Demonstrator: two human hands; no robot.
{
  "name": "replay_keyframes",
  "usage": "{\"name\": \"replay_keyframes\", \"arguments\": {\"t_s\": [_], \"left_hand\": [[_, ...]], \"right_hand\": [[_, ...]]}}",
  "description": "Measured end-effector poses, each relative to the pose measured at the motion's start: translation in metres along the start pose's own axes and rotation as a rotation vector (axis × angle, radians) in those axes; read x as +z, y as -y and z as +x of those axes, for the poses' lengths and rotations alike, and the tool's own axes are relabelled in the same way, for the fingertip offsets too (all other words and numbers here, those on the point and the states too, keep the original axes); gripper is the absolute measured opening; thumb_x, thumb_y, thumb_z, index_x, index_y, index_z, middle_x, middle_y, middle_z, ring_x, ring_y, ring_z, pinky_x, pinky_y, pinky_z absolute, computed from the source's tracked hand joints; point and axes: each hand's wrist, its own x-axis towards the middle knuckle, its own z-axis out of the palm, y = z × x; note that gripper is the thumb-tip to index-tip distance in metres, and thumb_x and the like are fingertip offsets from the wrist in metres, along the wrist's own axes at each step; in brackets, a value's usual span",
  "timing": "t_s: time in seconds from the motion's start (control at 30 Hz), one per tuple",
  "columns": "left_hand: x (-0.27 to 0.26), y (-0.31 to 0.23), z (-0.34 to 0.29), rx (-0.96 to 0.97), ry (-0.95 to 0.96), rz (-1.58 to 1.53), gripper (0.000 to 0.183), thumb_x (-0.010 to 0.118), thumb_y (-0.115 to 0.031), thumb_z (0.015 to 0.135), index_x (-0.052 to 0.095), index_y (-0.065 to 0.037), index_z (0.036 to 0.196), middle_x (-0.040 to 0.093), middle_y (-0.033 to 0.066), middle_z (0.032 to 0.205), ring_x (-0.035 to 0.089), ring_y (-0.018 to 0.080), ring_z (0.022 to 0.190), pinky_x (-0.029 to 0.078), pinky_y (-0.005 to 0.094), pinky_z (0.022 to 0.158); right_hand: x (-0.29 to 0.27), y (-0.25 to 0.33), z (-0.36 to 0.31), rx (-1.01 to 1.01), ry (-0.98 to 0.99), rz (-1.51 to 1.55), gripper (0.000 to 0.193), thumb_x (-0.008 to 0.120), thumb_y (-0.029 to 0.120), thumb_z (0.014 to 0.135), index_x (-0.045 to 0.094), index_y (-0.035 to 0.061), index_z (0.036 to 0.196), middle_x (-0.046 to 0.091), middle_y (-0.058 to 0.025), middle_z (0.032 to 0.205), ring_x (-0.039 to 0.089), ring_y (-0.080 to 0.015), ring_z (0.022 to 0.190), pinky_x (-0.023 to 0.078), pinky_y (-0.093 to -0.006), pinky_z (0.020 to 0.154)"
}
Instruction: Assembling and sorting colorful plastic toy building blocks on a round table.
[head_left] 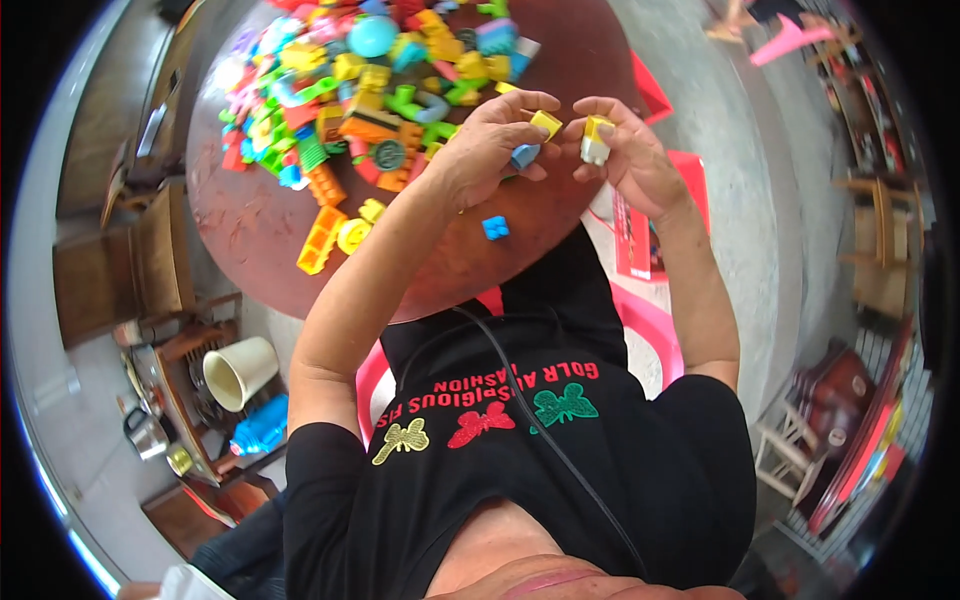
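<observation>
Both hands are raised close together over the right edge of a round brown table (560,215). My left hand (487,145) is closed on a yellow toy block (546,124), with a blue block (525,155) just below it in the same hand. In my right hand (640,165) the fingers pinch a small yellow and white block piece (595,148). A gap lies between the two held pieces. On the tabletop below my left hand rests a small blue block (495,228).
A big heap of colourful toy blocks (372,125) covers the table's far left. Closer in lie an orange block (321,240) and a round yellow piece (353,235). A red box (635,235) stands beside the table at right. A cream bucket (240,372) is at lower left.
</observation>
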Motion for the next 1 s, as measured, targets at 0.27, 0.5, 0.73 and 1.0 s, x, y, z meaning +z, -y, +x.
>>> {"name": "replay_keyframes", "arguments": {"t_s": [0.27,0.5,0.73,1.0], "left_hand": [[0.137,0.072,0.087,-0.139,0.275,0.037,0.054,0.05,0.007,0.083,0.043,0.0,0.136,0.055,0.0175,0.12,0.062,0.0239,0.098,0.056,0.0338,0.073],[0.205,0.098,0.139,0.219,0.163,0.645,0.068,0.071,-0.002,0.074,0.042,0.001,0.136,0.056,0.0186,0.118,0.062,0.0203,0.097,0.054,0.0314,0.075],[0.152,0.083,0.085,0.179,0.12,0.596,0.042,0.067,0.001,0.076,0.055,0.0,0.117,0.062,0.01,0.093,0.063,0.0145,0.081,0.054,0.0296,0.063],[0.042,0.039,-0.025,0.18,-0.133,0.33,0.031,0.054,-0.001,0.083,0.06,-0.008,0.113,0.056,0.001,0.088,0.058,0.0077,0.077,0.048,0.023,0.061]], "right_hand": [[-0.105,0.013,-0.122,-0.081,-0.335,-0.295,0.043,0.059,0.032,0.095,0.048,0.0107,0.131,0.059,-0.0053,0.113,0.06,-0.0149,0.104,0.053,-0.0316,0.081],[-0.193,0.013,-0.197,-0.13,-0.876,-1.218,0.058,0.06,0.029,0.09,0.042,0.0059,0.14,0.047,-0.0191,0.139,0.047,-0.0283,0.129,0.039,-0.0385,0.105],[-0.211,-0.006,-0.251,0.027,-0.903,-0.846,0.051,0.059,0.02,0.092,0.043,0.0063,0.138,0.048,-0.0237,0.135,0.047,-0.0299,0.127,0.041,-0.037,0.102],[-0.121,-0.01,-0.121,-0.095,-0.356,-0.998,0.04,0.059,0.003,0.086,0.055,0.0045,0.127,0.057,-0.0116,0.119,0.06,-0.0213,0.103,0.048,-0.034,0.091]]}}
